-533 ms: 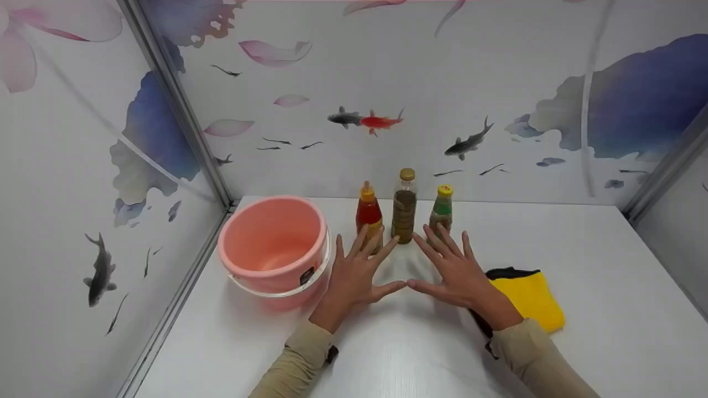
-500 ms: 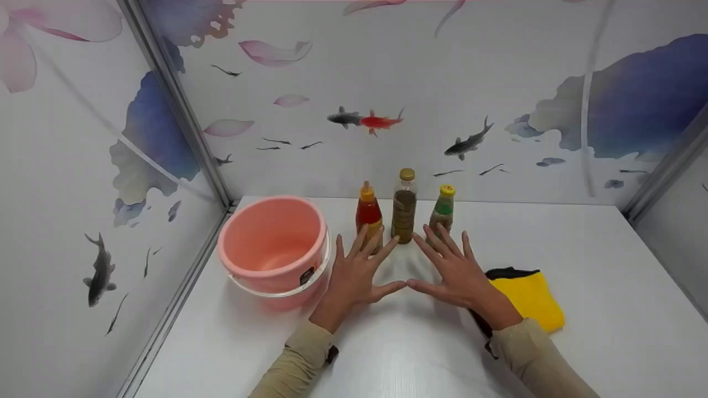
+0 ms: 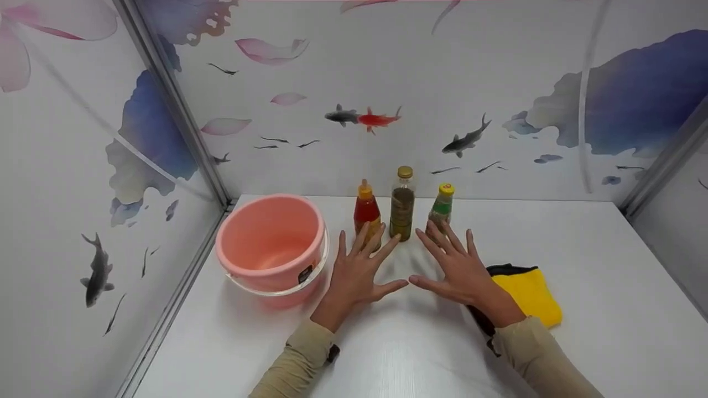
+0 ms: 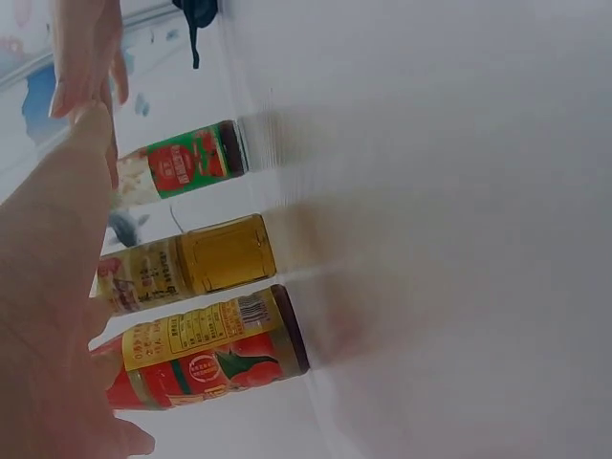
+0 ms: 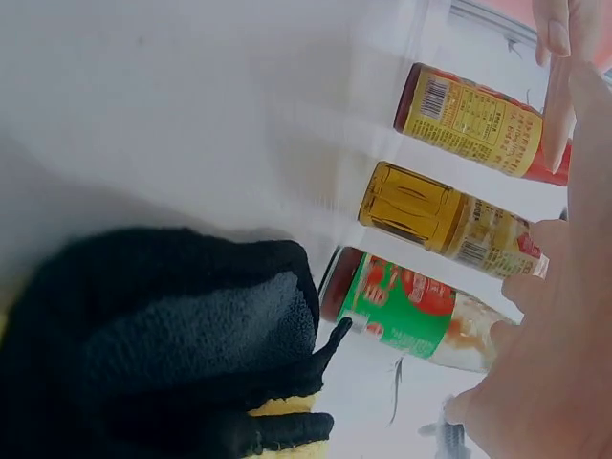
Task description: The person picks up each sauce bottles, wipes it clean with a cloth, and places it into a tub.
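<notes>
My left hand (image 3: pixel 357 276) and right hand (image 3: pixel 464 273) hover over the white table with fingers spread and nothing in them. Their thumb tips nearly meet. Beyond the left fingers stands a red sauce squeeze bottle (image 3: pixel 367 210) with an orange nozzle cap, its lower part partly covered. An oil bottle (image 3: pixel 402 210) with a gold cap is upright in the middle. Behind the right fingers is a smaller bottle (image 3: pixel 442 208) with a yellow cap; its red-and-green label (image 5: pixel 402 304) shows in the right wrist view. All three bottles look apart from the hands.
A pink bucket (image 3: pixel 276 282) with a white handle sits left of the left hand. Partly under the right forearm lies a folded yellow-and-black cloth (image 3: pixel 534 296). Printed walls (image 3: pixel 310 166) enclose the back and sides of the table (image 3: pixel 597 309).
The head view has shifted a little, so the scene sits slightly higher and further left. Both hands keep their spread pose, and the bottles, bucket and cloth stay put.
</notes>
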Demonstrator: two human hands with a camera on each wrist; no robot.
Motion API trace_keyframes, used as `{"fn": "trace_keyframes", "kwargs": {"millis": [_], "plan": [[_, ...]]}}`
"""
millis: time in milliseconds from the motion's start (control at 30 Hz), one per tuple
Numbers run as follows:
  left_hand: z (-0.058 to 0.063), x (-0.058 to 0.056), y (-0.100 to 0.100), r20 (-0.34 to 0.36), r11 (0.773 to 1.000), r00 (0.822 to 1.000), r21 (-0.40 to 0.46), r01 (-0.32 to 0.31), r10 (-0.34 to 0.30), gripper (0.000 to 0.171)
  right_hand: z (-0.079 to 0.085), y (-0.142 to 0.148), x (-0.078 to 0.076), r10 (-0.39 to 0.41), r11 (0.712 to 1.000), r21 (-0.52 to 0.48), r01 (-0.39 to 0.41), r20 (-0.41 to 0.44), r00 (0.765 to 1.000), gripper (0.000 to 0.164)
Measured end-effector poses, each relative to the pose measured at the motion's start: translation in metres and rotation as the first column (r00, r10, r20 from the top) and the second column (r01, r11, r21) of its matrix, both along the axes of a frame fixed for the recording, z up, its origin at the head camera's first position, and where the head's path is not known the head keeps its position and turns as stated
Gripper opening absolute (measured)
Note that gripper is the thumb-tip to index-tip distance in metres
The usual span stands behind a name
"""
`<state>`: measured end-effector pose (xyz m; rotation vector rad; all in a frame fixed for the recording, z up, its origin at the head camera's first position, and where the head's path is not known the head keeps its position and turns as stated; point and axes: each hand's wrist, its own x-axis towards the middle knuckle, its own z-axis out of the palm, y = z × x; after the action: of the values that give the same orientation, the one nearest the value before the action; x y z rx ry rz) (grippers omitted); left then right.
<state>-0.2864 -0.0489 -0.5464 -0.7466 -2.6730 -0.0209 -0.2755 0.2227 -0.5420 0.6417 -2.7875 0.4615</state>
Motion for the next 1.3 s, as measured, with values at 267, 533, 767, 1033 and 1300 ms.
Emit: {"fn": "trace_keyframes", "kwargs": {"millis": [267, 533, 767, 1033, 1300], "plan": [[0.001, 0.001, 0.003, -0.011, 1.000, 1.000, -0.007, -0.010, 0.009, 0.095, 0.000, 0.001, 0.001, -0.007, 1.000, -0.001, 0.007, -0.003, 1.000, 0.103], [-0.001, -0.001, 0.003, -0.096, 0.999, 0.995, 0.054, 0.006, -0.001, 0.093, 0.010, 0.014, 0.007, -0.022, 1.000, -0.020, 0.022, 0.003, 1.000, 0.103], [0.002, -0.009, 0.002, -0.161, 0.982, 0.987, 0.185, 0.023, 0.007, 0.086, 0.012, 0.037, 0.016, -0.063, 0.997, -0.042, 0.064, 0.031, 0.998, 0.103], [0.003, -0.022, 0.006, -0.218, 0.943, 0.973, 0.333, 0.008, 0.069, 0.083, -0.003, 0.066, 0.027, -0.126, 0.992, 0.003, 0.127, 0.096, 0.987, 0.100], [-0.002, -0.037, 0.013, -0.146, 0.869, 0.976, 0.491, -0.069, 0.160, 0.098, -0.012, 0.086, 0.037, -0.184, 0.983, 0.058, 0.177, 0.176, 0.967, 0.098]]}}
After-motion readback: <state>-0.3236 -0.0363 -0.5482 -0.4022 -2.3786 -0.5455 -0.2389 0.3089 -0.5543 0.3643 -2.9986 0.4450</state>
